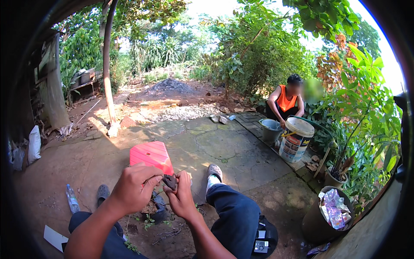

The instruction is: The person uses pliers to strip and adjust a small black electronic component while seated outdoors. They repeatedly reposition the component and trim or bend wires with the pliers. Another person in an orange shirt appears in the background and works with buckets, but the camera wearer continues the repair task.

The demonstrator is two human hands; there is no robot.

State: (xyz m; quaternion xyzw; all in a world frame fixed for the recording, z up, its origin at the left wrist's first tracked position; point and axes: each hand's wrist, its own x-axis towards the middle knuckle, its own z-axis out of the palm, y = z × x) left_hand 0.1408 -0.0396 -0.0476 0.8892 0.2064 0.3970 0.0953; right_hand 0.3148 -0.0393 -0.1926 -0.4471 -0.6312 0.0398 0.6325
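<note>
Between my hands is a small dark brown piece, flat-looking and rough; its kind cannot be made out. My right hand grips it between thumb and fingers. Thumb and fingertips of my left hand pinch together at its left end. Just beyond the hands stands a red-pink plastic stool with a ridged top, partly hidden by my left hand. Below the hands, a dark plastic bag or pot sits on the soil between my legs, with small green plants around it.
A clear bottle lies left of my foot. Ahead on the right, a person in orange crouches by a grey bucket and a large white tub. A bin of wrappers stands at the right. A wooden post rises at left.
</note>
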